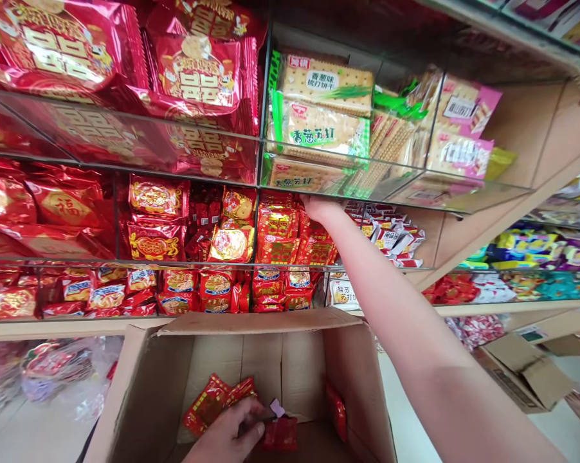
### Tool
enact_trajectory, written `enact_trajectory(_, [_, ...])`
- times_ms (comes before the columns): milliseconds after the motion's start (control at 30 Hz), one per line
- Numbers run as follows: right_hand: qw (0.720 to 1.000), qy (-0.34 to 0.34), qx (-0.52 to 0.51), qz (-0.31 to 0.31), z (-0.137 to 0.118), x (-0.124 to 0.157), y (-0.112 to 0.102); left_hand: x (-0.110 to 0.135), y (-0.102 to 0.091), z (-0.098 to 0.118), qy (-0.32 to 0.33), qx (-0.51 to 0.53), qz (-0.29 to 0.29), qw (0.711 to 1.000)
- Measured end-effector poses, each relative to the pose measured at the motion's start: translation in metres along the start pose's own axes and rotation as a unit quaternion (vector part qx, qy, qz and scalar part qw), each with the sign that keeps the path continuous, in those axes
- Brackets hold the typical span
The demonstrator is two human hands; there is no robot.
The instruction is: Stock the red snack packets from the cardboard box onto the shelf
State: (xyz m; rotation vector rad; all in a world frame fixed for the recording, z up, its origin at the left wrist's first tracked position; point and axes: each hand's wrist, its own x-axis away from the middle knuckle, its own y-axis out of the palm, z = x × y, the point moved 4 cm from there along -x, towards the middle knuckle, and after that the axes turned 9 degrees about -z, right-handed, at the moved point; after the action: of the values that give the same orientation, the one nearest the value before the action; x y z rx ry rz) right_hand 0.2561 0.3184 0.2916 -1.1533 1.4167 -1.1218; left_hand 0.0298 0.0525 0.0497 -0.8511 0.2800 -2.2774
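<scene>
Since the box [145, 392] stands open, probably for easy reach, our left hand [229, 431] is inside it, curled beside red packets [207, 402]. Above the box, our right hand [325, 207] reaches among shiny packets [278, 220], stacked probably to save room; whether either hand pinches one, we can't tell.

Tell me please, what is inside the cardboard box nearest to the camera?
Red-and-gold packets at left, a dark red packet and a pale scrap beside the left grip, and a bright red packet at right. Whatever lies beneath the grip is covered.
</scene>
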Motion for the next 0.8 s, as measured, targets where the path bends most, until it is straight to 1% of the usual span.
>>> enact_trajectory(67, [1.000, 0.002, -0.025, 0.016, -0.002, -0.002, -0.005, -0.006, -0.007, -0.014, -0.030, -0.050, 0.028, 0.998])
enact_trajectory(133, [0.999, -0.003, -0.038, 0.033, -0.005, 0.000, -0.010, -0.015, -0.018, -0.029, -0.066, -0.088, 0.059, 0.992])
enact_trajectory(200, [0.998, 0.007, -0.044, 0.045, -0.005, 0.008, -0.014, -0.023, -0.029, -0.045, -0.109, -0.116, 0.089, 0.983])
enact_trajectory(233, [0.998, 0.011, -0.045, 0.052, -0.006, 0.017, -0.016, -0.027, -0.034, -0.052, -0.132, -0.130, 0.101, 0.977])
enact_trajectory(300, [0.995, -0.006, -0.040, 0.088, -0.008, 0.048, -0.020, -0.033, -0.037, -0.064, -0.170, -0.156, 0.119, 0.966])
enact_trajectory(333, [0.992, -0.031, -0.039, 0.118, -0.011, 0.070, -0.021, -0.035, -0.037, -0.069, -0.184, -0.168, 0.127, 0.960])
enact_trajectory(400, [0.974, -0.116, -0.045, 0.188, -0.020, 0.128, -0.016, -0.037, -0.034, -0.074, -0.204, -0.189, 0.142, 0.950])
enact_trajectory(433, [0.964, -0.170, -0.058, 0.195, -0.026, 0.160, -0.006, -0.038, -0.032, -0.076, -0.213, -0.197, 0.148, 0.945])
enact_trajectory(467, [0.951, -0.237, -0.075, 0.181, -0.033, 0.192, 0.010, -0.039, -0.031, -0.077, -0.220, -0.202, 0.152, 0.942])
enact_trajectory(500, [0.934, -0.320, -0.086, 0.134, -0.042, 0.222, 0.033, -0.039, -0.030, -0.078, -0.226, -0.203, 0.153, 0.940])
enact_trajectory(533, [0.915, -0.386, -0.095, 0.063, -0.049, 0.249, 0.061, -0.039, -0.029, -0.079, -0.229, -0.202, 0.151, 0.940])
enact_trajectory(567, [0.911, -0.397, -0.110, -0.019, -0.054, 0.269, 0.094, -0.040, -0.030, -0.081, -0.231, -0.198, 0.147, 0.941])
enact_trajectory(600, [0.915, -0.366, -0.133, -0.107, -0.055, 0.281, 0.129, -0.040, -0.030, -0.083, -0.230, -0.193, 0.143, 0.943])
enact_trajectory(633, [0.918, -0.306, -0.165, -0.190, -0.054, 0.289, 0.164, -0.040, -0.031, -0.085, -0.227, -0.185, 0.138, 0.946])
enact_trajectory(667, [0.914, -0.228, -0.201, -0.270, -0.052, 0.293, 0.197, -0.040, -0.032, -0.087, -0.222, -0.175, 0.132, 0.950])
enact_trajectory(700, [0.904, -0.144, -0.222, -0.336, -0.049, 0.295, 0.227, -0.040, -0.032, -0.089, -0.219, -0.162, 0.126, 0.954])
enact_trajectory(733, [0.899, -0.098, -0.228, -0.362, -0.049, 0.295, 0.249, -0.040, -0.032, -0.092, -0.215, -0.146, 0.118, 0.959])
enact_trajectory(767, [0.892, -0.059, -0.236, -0.380, -0.050, 0.294, 0.267, -0.040, -0.031, -0.094, -0.210, -0.125, 0.110, 0.963])
enact_trajectory(800, [0.890, -0.036, -0.241, -0.386, -0.052, 0.293, 0.279, -0.039, -0.029, -0.096, -0.204, -0.099, 0.103, 0.968])
